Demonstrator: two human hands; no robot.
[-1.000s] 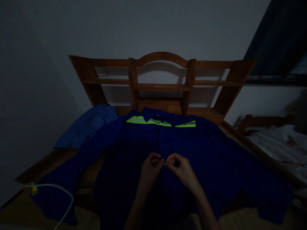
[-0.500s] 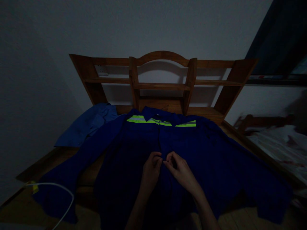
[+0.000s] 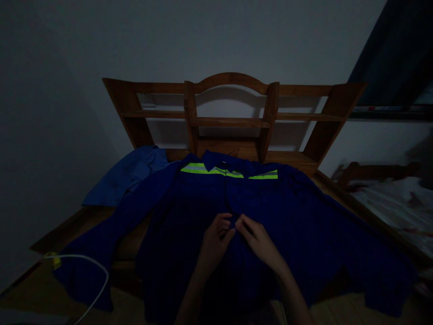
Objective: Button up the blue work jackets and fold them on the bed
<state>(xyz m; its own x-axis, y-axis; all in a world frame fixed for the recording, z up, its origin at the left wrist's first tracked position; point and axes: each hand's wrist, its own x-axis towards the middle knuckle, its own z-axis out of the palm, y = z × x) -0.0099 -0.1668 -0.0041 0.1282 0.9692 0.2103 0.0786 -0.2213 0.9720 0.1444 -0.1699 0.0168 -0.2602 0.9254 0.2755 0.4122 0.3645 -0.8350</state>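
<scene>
Blue work jacket lies spread, collar toward wooden shelf unit. Right hand: thumb and fingertips together on front placket. Left hand: curled beside it, grip unclear.

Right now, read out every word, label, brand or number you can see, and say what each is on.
No text is readable.
Tiny pale mark at the collar of the dark-blue long-sleeved cloth garment: too small to read.
Small yellow patch by the curved white cable: too blurred to show any writing.
</scene>
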